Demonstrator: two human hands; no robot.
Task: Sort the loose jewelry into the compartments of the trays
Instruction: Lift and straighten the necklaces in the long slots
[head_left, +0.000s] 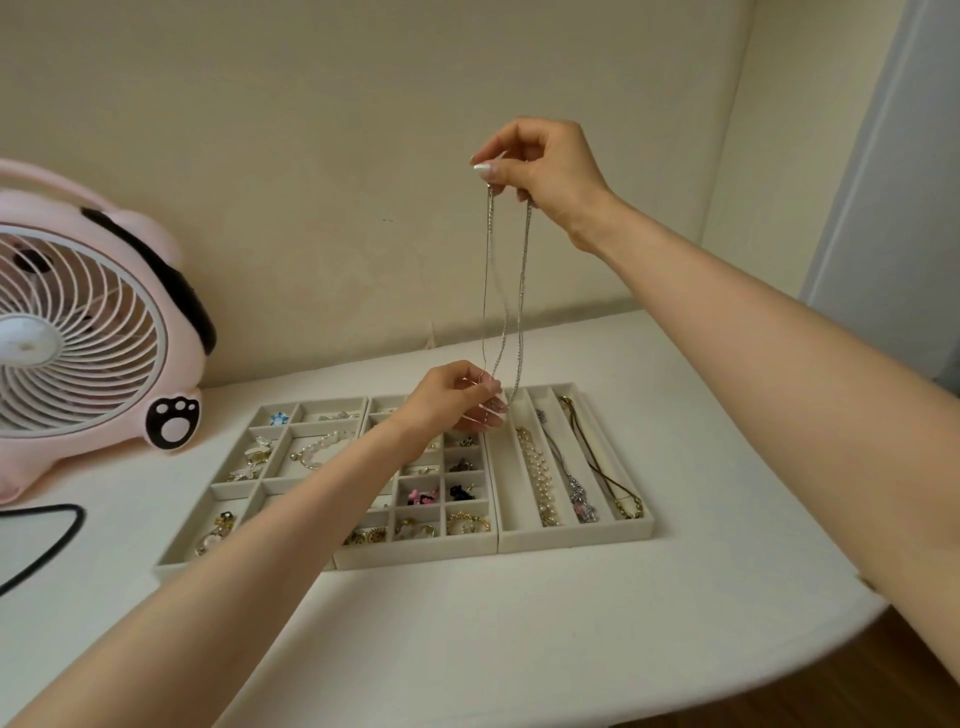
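Note:
A thin silver necklace (506, 291) hangs in a long loop. My right hand (540, 166) pinches its top end high above the table. My left hand (457, 397) pinches the lower end just above the trays. Three beige trays lie side by side: a left tray (218, 486) with wide compartments, a middle tray (415, 556) with small squares full of earrings and rings, and a right tray (571, 538) with long slots. Those slots hold a pearl strand (537, 475), a silver chain (574, 486) and a gold chain (602, 467). The leftmost long slot (506, 483) looks bare.
A pink desk fan (88, 332) stands at the left, close to the left tray. A black cord (57, 525) curves beside it. The white table (467, 634) ends in a rounded edge at the right, with wood floor (857, 675) beyond. A wall runs behind.

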